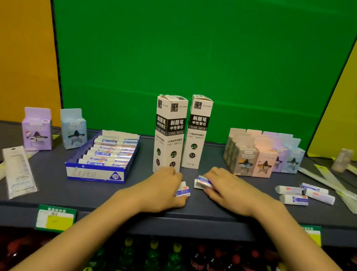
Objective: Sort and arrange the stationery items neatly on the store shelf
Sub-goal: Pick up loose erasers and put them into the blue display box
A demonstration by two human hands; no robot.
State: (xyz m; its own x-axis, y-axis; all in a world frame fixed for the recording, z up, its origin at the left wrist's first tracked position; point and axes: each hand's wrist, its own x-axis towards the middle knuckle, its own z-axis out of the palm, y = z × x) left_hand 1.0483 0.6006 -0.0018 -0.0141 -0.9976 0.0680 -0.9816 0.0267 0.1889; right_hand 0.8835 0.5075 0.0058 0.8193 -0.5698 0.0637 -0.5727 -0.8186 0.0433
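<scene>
My left hand (pixel 162 189) rests on the dark shelf (pixel 99 195) and grips a white eraser with a blue sleeve (pixel 183 190). Just right of it, my right hand (pixel 227 188) closes on a second eraser (pixel 202 181) lying on the shelf. Both hands sit in front of two tall white refill boxes (pixel 170 134) (pixel 196 135). A blue tray of erasers (pixel 106 156) stands to the left. Several loose erasers (pixel 304 193) lie to the right.
Purple (pixel 37 130) and blue (pixel 73 129) star-window boxes stand at the left; a group of similar boxes (pixel 259 157) stands at the right. Packaged rulers (pixel 18 171) (pixel 336 185) lie at both ends. Price tags (pixel 55 218) hang on the shelf edge; bottles (pixel 158 264) fill the shelf below.
</scene>
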